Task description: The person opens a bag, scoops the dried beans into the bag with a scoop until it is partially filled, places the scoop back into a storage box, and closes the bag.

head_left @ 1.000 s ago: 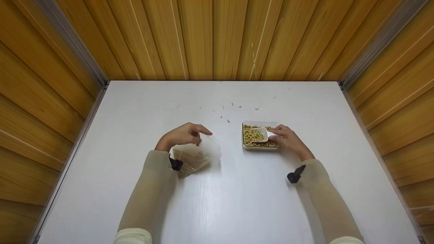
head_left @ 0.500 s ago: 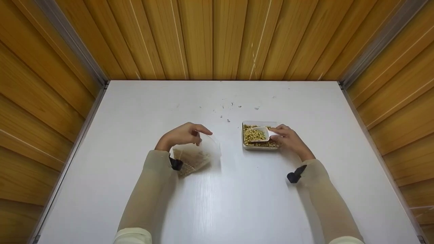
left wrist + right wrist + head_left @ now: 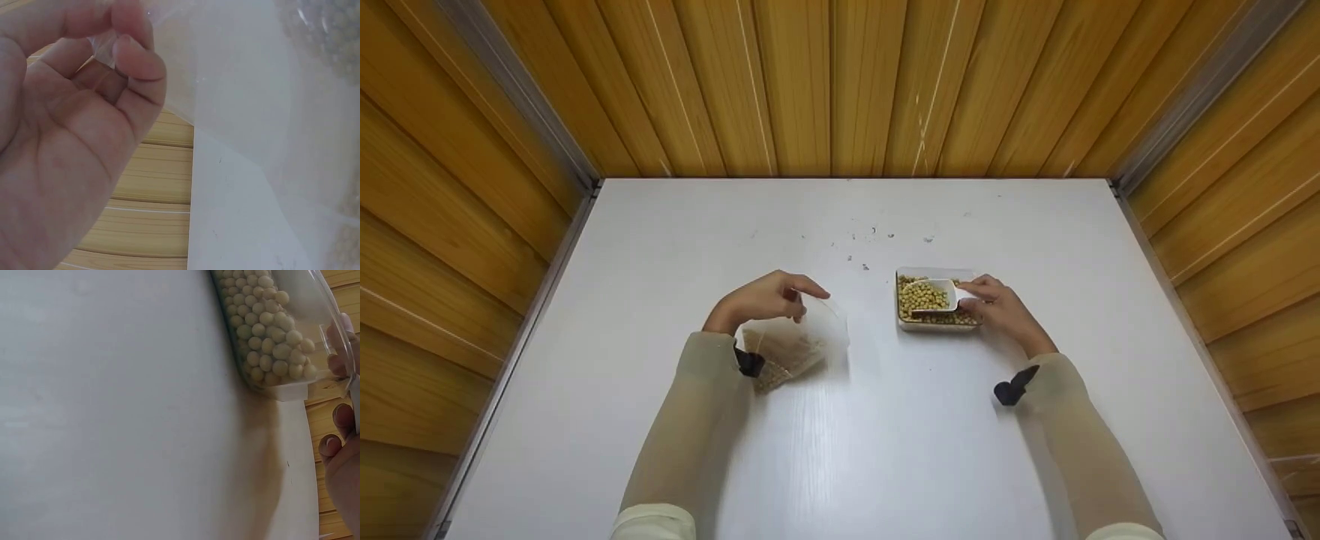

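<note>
My left hand [image 3: 761,298] is bent over a clear plastic bag [image 3: 821,330], pinching its upper edge between thumb and fingers. Part-filled with pale beans, the bag slants down under the wrist; its film also spans much of the left wrist view. To the right stands a clear rectangular container [image 3: 937,328] of soybeans [image 3: 267,337]. The right hand [image 3: 1001,306] grips the handle of a white scoop [image 3: 962,294] from the right, at the container's side. Its bowl, heaped with soybeans, lies over the beans inside the container.
Both things stand on a white table [image 3: 840,457], with a strip of tabletop between bag and container. Small dark marks [image 3: 865,267] dot the surface farther back. Wood-patterned panels [image 3: 855,90] wall the table at the back and sides.
The scoop has filled with soybeans and shifted slightly to the right, its bowl now more level. The left hand and the bag have stayed where they were.
</note>
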### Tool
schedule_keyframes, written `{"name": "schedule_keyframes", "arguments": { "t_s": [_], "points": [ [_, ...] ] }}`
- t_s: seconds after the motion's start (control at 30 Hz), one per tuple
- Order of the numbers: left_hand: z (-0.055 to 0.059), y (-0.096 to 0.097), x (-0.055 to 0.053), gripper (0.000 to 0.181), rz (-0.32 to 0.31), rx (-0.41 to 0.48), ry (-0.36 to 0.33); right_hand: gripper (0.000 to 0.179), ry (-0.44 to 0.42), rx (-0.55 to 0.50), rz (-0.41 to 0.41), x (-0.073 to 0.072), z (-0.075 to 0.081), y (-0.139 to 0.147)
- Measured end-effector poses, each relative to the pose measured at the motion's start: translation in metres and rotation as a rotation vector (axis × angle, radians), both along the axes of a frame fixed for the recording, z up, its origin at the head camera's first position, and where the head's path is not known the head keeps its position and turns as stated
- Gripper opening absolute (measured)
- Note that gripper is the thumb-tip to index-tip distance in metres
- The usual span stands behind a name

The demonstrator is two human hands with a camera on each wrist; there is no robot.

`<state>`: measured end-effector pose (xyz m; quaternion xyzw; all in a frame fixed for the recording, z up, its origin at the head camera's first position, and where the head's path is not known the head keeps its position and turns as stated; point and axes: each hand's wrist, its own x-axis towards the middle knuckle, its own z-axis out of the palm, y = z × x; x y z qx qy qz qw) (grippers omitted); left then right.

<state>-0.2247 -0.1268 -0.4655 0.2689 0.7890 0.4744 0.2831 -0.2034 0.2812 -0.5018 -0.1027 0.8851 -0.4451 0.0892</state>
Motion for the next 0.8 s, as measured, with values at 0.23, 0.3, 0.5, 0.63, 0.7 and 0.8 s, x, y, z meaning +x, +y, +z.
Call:
{"name": "schedule_keyframes", "arguments": {
  "t_s": [0.23, 0.3, 0.5, 0.63, 0.7, 0.8],
  "points": [
    [0.001, -0.001, 0.0, 0.043, -0.006, 0.0, 0.005, 0.036, 0.02, -0.022, -0.003, -0.002, -0.004, 0.002],
    [0.0, -0.001, -0.001, 0.043, -0.005, -0.003, 0.004, 0.036, 0.018, -0.03, -0.002, -0.003, -0.006, 0.003],
    [0.001, -0.001, -0.001, 0.043, -0.007, -0.007, 0.012, 0.04, 0.001, -0.086, -0.016, -0.012, -0.028, 0.013],
    [0.0, -0.001, -0.001, 0.044, -0.01, -0.004, 0.012, 0.041, -0.008, -0.108, -0.034, -0.019, -0.042, 0.019],
    [0.001, -0.001, -0.001, 0.044, -0.012, -0.004, 0.014, 0.042, 0.003, -0.101, -0.042, -0.019, -0.043, 0.02],
    [0.001, -0.002, -0.001, 0.044, -0.018, -0.002, 0.021, 0.043, 0.011, -0.085, -0.047, -0.019, -0.042, 0.019]
  ]
}}
